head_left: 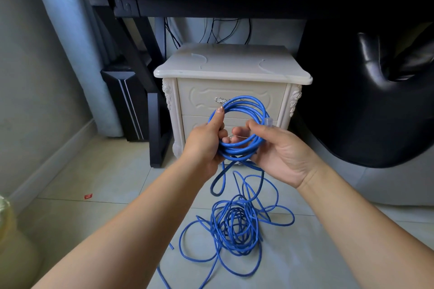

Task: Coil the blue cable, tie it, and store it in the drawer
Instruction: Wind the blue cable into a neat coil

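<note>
While your left hand [206, 141] grips coil [246, 107] as anchor, your right hand [281, 150] pinches opposite side, ready for slack from pile [234, 225] below.

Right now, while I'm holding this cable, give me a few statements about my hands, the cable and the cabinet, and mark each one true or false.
1. The left hand and the right hand both hold the coil of blue cable. True.
2. All the cable is coiled up. False: a loose tangle lies on the floor.
3. The top drawer of the white cabinet is shut. True.
4. The coil rests on the cabinet top. False: it is held in the air in front of the drawers.
</note>
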`<state>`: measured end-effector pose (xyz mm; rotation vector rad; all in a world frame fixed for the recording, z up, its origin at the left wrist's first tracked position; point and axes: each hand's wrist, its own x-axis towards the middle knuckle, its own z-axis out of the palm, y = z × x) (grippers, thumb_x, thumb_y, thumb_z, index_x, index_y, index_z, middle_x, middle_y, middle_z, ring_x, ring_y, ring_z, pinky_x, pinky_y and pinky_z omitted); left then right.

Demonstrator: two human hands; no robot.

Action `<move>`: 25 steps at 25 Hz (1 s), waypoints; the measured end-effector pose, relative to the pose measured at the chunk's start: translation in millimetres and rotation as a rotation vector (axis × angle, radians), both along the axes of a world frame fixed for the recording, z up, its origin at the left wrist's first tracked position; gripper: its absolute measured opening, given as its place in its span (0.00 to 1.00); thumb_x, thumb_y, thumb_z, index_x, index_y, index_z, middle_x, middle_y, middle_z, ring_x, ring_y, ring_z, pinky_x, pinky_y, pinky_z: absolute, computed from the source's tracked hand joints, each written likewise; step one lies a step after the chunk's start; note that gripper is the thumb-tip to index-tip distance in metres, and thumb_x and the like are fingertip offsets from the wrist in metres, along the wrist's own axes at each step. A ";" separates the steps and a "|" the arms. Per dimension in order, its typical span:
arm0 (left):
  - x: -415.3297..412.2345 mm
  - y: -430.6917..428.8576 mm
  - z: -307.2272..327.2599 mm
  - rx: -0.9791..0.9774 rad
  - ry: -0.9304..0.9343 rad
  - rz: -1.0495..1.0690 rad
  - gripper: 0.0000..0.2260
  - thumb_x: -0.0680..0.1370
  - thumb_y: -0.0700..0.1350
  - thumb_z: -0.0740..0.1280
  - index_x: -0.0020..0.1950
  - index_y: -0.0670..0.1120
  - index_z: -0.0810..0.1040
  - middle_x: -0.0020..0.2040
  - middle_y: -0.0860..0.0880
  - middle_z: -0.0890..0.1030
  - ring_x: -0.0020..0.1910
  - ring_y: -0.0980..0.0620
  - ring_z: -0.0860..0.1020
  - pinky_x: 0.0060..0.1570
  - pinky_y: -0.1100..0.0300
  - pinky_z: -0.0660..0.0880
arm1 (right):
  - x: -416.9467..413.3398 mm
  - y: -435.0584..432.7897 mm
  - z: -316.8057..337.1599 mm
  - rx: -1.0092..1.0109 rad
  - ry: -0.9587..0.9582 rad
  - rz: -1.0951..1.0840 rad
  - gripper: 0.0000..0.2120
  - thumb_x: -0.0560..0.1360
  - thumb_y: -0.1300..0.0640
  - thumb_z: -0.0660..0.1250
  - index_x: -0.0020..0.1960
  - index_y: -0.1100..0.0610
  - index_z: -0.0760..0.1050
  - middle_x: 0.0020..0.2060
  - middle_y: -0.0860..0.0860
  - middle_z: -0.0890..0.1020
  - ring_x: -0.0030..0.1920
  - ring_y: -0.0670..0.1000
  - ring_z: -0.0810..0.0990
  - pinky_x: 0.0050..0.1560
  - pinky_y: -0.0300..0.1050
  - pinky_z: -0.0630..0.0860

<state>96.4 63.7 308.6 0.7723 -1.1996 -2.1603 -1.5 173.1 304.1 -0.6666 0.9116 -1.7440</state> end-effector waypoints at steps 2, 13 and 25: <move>1.5 -1.0 0.4 -0.048 -0.025 -0.016 0.19 0.81 0.54 0.64 0.34 0.48 0.65 0.24 0.53 0.63 0.22 0.55 0.65 0.28 0.63 0.65 | 4.3 -1.8 4.1 0.058 0.037 -0.059 0.10 0.76 0.59 0.65 0.38 0.62 0.79 0.37 0.59 0.83 0.43 0.57 0.85 0.49 0.46 0.82; 25.5 -8.8 -8.8 -0.606 -0.213 -0.488 0.22 0.71 0.53 0.75 0.63 0.49 0.77 0.53 0.50 0.80 0.50 0.56 0.79 0.49 0.65 0.76 | -19.2 -7.7 1.2 0.126 -0.241 -0.448 0.13 0.80 0.62 0.63 0.38 0.54 0.67 0.18 0.45 0.61 0.19 0.43 0.61 0.26 0.34 0.64; 22.9 -10.8 -18.8 -0.377 -0.363 -0.308 0.15 0.80 0.43 0.57 0.50 0.47 0.85 0.51 0.48 0.83 0.55 0.48 0.82 0.56 0.49 0.78 | -25.5 6.1 13.3 0.141 -0.561 -0.509 0.12 0.81 0.61 0.62 0.39 0.61 0.72 0.17 0.45 0.63 0.17 0.42 0.66 0.42 0.50 0.84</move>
